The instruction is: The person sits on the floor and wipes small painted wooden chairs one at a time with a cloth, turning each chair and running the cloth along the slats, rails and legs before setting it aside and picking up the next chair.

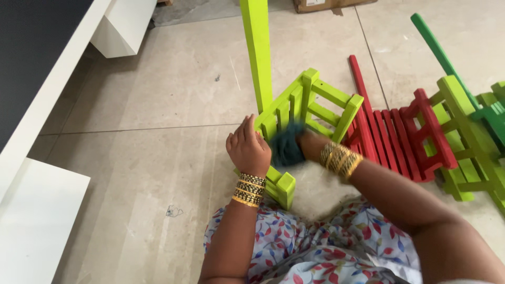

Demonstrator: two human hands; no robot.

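Note:
A lime green small wooden chair lies tipped on the tiled floor in front of me, one long leg pointing away. My left hand rests against the chair's slatted side, fingers together and wrapped on its edge. My right hand presses a dark teal cloth onto the chair; the cloth is blurred. Gold bangles sit on both wrists.
A red slatted chair lies to the right, with more green chairs and a dark green one beyond. White furniture runs along the left. A cardboard box sits at the top.

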